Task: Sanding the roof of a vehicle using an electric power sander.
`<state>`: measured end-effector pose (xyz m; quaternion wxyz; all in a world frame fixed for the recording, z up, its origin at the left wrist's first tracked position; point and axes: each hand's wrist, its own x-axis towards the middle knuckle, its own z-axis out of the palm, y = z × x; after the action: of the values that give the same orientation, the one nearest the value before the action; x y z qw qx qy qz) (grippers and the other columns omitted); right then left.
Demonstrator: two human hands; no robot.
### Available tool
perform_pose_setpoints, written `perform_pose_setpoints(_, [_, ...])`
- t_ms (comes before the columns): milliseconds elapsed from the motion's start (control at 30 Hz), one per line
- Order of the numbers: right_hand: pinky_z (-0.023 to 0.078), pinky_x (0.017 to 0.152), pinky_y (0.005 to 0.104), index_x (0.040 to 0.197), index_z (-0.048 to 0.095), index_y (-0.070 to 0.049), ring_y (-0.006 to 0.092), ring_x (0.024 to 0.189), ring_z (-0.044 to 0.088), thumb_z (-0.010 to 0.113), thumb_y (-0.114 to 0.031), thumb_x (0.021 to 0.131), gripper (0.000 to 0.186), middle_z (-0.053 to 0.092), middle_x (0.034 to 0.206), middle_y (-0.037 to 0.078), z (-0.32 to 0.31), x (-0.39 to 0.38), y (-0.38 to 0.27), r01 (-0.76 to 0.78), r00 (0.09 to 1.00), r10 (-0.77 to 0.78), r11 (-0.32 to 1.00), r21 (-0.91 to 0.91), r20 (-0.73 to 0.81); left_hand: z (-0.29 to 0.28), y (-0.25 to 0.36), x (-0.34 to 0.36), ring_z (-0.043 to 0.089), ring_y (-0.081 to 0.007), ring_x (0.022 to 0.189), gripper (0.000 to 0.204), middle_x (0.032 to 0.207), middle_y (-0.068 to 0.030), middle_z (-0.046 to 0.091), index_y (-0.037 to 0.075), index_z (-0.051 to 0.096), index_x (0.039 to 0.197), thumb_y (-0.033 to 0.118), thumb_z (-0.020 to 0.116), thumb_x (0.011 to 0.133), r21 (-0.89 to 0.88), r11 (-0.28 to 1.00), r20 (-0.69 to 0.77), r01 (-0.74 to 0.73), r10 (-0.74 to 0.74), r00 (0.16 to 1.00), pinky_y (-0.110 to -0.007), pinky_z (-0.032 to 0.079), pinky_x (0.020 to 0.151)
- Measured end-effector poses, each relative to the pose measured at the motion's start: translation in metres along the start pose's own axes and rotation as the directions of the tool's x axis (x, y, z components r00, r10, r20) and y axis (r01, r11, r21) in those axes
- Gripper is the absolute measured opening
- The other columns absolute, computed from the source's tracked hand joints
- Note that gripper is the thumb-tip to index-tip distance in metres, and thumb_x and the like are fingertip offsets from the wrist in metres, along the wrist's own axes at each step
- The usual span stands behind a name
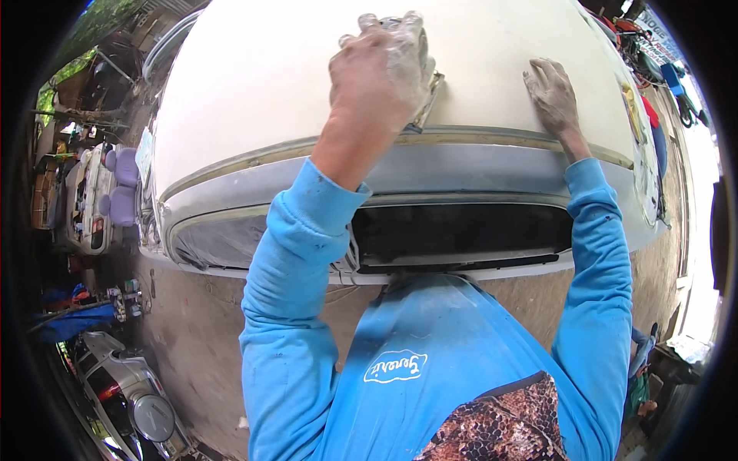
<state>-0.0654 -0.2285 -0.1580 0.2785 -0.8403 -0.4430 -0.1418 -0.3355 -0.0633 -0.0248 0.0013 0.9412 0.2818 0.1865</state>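
Cream car roof (254, 84): two hands; left hand (382, 69) fingers clamp one sanding block (427, 100), right hand (553, 94) fingers spread flat.

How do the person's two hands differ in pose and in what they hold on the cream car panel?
The left hand is curled, gripping a flat sanding block against the cream panel; the right hand holds nothing. The left hand sits raised on the block; the right hand lies flat, fingers spread. Both look dusty and wear blue sleeves.

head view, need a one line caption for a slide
Left hand presses a sanding block on a cream car roof; right hand rests flat beside it.
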Motion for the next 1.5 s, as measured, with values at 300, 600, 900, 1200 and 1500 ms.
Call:
perform_pose_setpoints(300, [0.044,0.112,0.0421,0.126,0.066,-0.004,0.0356,0.130,0.056,0.064,-0.033,0.098,0.039,0.061,0.137,0.018,0.000,0.000,0.009,0.015,1.000,-0.015,1.000,0.011,0.007,-0.006,-0.008,0.007,0.067,-0.0448,0.098,0.043,0.116,-0.0327,0.065,0.000,0.066,0.112,0.032,0.068,0.083,-0.114,0.993,0.014,0.011,-0.009,1.000,-0.049,0.055,0.090])
perform_pose_setpoints(600, [0.045,0.111,0.0411,0.124,0.067,-0.003,0.0345,0.130,0.057,0.066,-0.031,0.097,0.039,0.061,0.137,0.018,-0.001,0.000,0.012,-0.008,1.000,0.008,0.998,0.058,0.009,-0.016,-0.087,-0.014,0.071,-0.0336,0.106,0.065,0.119,-0.0170,0.065,0.018,0.057,0.144,0.033,0.077,0.084,0.118,0.987,-0.023,0.112,-0.110,0.994,-0.045,0.058,0.093])
perform_pose_setpoints(900, [0.045,0.111,0.0415,0.129,0.065,-0.003,0.0341,0.130,0.057,0.069,-0.032,0.095,0.045,0.061,0.137,0.018,-0.006,0.006,-0.006,-0.039,0.997,0.035,0.997,0.062,0.066,-0.016,-0.103,-0.012,0.071,-0.0391,0.106,0.064,0.119,-0.0233,0.065,0.015,0.057,0.144,0.042,0.073,0.088,0.174,0.978,-0.039,0.119,-0.114,0.993,-0.049,0.059,0.091])
perform_pose_setpoints(1200, [0.052,0.088,0.0350,0.143,0.041,0.002,0.0201,0.101,0.062,0.068,-0.033,0.098,0.064,0.064,0.120,0.013,-0.029,0.012,-0.224,-0.082,0.966,-0.188,0.432,0.898,0.179,0.037,-0.097,0.033,0.058,-0.0508,0.122,0.043,0.136,-0.0422,0.051,-0.005,0.060,0.129,0.029,0.045,0.105,-0.118,0.871,-0.209,-0.477,0.448,0.869,-0.048,0.049,0.106])
perform_pose_setpoints(1500, [0.056,0.096,0.0344,0.127,0.070,-0.007,0.0234,0.101,0.070,0.069,-0.028,0.084,0.048,0.071,0.108,0.015,-0.038,0.055,-0.181,0.021,0.907,-0.200,0.901,0.434,0.371,0.038,-0.140,-0.108,0.073,-0.0233,0.100,0.027,0.111,-0.0145,0.074,0.002,0.069,0.123,0.013,0.064,0.098,-0.722,0.671,-0.226,0.169,-0.459,0.859,-0.035,0.061,0.084])
